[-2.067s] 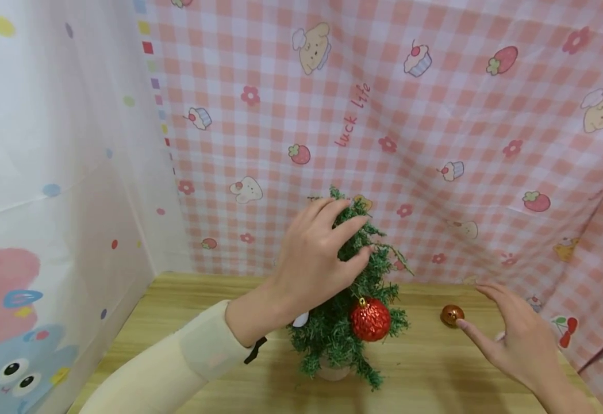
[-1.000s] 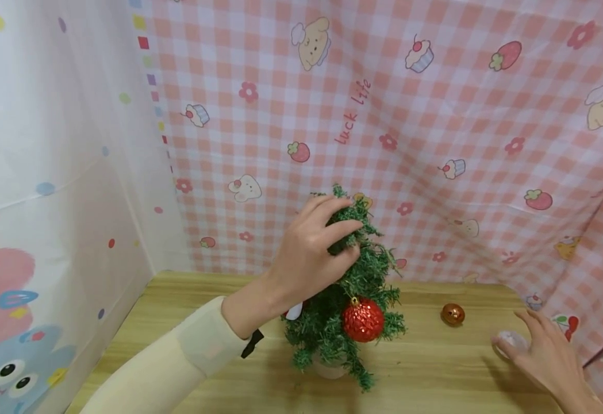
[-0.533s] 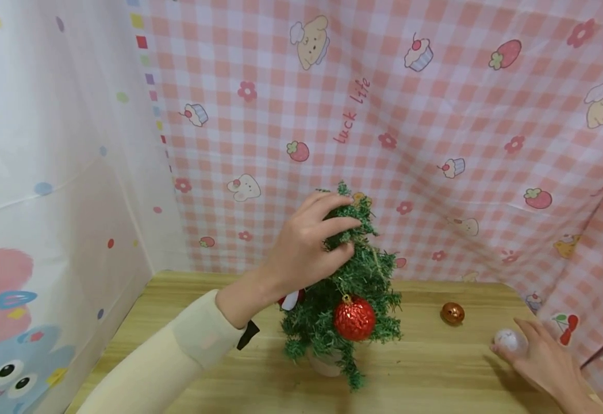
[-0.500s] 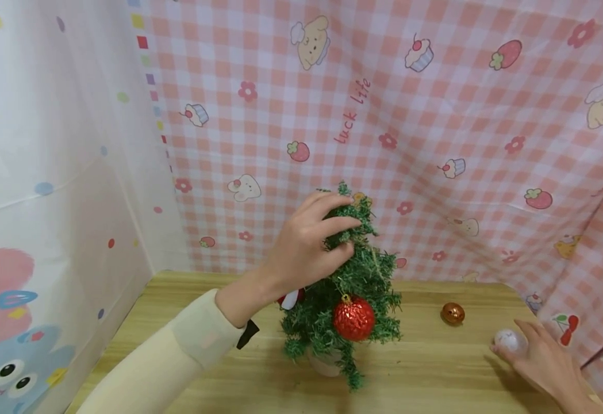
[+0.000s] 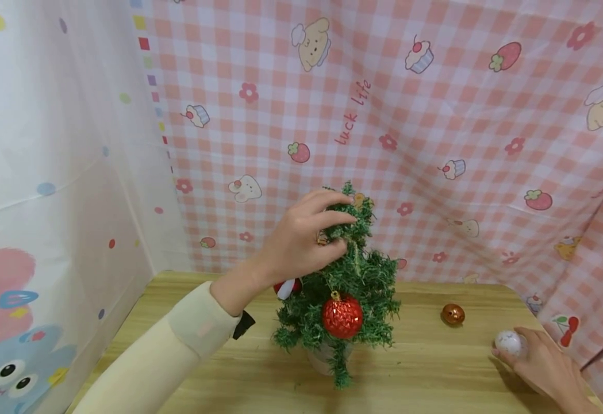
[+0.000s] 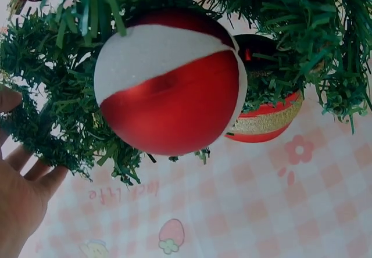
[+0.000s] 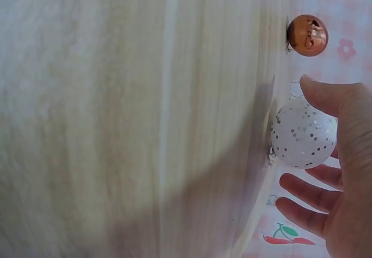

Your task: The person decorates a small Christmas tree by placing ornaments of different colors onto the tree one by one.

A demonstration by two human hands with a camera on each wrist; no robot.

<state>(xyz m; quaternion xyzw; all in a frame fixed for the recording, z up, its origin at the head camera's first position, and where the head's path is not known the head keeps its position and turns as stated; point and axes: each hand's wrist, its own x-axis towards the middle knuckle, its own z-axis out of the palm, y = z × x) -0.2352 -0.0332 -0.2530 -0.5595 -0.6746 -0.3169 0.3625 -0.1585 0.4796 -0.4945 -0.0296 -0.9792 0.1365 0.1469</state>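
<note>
Right hand (image 5: 544, 363): grip curled about white speckled bauble (image 5: 509, 342), lower right of head frame; firmness hard to judge. Left hand (image 5: 298, 238): grip curled round upper Christmas tree (image 5: 371, 287), centre. Step, presumably: bauble pick-up. Next calls for: steady lift treeward.

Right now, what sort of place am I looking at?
Probably an indoor, curtained-off tabletop corner: a wooden table, pink checked cloth hanging behind it, and a small artificial tree bearing a red ball.

Left grip (image 6: 20, 203): cut off by edge, left wrist view. White ball (image 5: 508, 342): partly covered by right grip (image 5: 546, 362). Pot (image 5: 320, 359): partly behind branches (image 5: 340, 368).
</note>
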